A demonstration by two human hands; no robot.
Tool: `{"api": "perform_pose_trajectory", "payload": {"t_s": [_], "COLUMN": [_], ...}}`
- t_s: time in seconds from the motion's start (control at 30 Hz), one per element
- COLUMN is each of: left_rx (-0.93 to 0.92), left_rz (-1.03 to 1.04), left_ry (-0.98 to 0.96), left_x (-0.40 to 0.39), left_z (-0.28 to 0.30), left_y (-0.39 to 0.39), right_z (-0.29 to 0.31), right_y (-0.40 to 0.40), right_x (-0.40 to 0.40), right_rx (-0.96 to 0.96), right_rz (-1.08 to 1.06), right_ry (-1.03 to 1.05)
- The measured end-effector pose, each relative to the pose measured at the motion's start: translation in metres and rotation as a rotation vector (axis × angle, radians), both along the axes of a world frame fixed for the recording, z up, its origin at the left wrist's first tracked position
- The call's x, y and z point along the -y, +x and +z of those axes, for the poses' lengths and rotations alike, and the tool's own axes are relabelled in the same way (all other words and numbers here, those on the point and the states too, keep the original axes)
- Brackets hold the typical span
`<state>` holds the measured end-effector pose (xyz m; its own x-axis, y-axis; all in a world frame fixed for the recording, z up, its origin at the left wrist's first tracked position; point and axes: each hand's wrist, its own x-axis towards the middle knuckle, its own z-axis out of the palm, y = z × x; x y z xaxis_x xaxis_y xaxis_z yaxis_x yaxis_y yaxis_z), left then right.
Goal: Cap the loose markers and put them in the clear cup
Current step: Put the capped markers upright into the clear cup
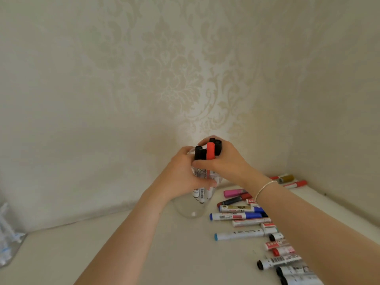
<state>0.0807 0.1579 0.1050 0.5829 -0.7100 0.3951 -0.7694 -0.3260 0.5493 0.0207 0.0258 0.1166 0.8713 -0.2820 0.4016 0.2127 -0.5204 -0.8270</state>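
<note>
The clear cup (192,210) is gripped around its side by the left hand (183,175), whose fingers are curled about the wall, while a bundle of capped markers (207,152) standing in it is clasped near the caps by the right hand (226,161), fingers wrapped round the group. A tip-over is judged the main risk: the cup appears tilted toward the camera with its round base showing, and the tall markers rise well above the rim, so the load would be top-heavy if the left hand were loosened before the base is set flat on the white table (144,254). A marker could also be dragged out if the right hand were lifted while its grip is kept. The cup is transparent and smooth-walled, with white printed barrels visible through it; above the rim several black caps and one red cap (210,150) are seen. The cup is held near the back wall, just left of a row of loose markers (238,216) lying on the table, among them a blue-capped one, a pink one (234,192) and a light-blue-tipped one (239,235). Whether every loose marker is capped cannot be told.
</note>
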Motion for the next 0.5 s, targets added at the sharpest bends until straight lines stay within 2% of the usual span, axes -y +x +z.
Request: {"api": "perform_pose_trajectory", "payload": {"t_s": [0.27, 0.5], "left_rx": [0.054, 0.094], "left_rz": [-0.053, -0.073], "left_ry": [0.051, 0.112], "left_x": [0.026, 0.055], "left_z": [0.007, 0.011], "left_y": [-0.022, -0.032], "right_z": [-0.011, -0.014], "right_y": [-0.049, -0.064], "right_x": [0.029, 0.055], "right_rx": [0.294, 0.287], "right_rz": [-0.119, -0.156], "right_ry": [-0.061, -0.162]}}
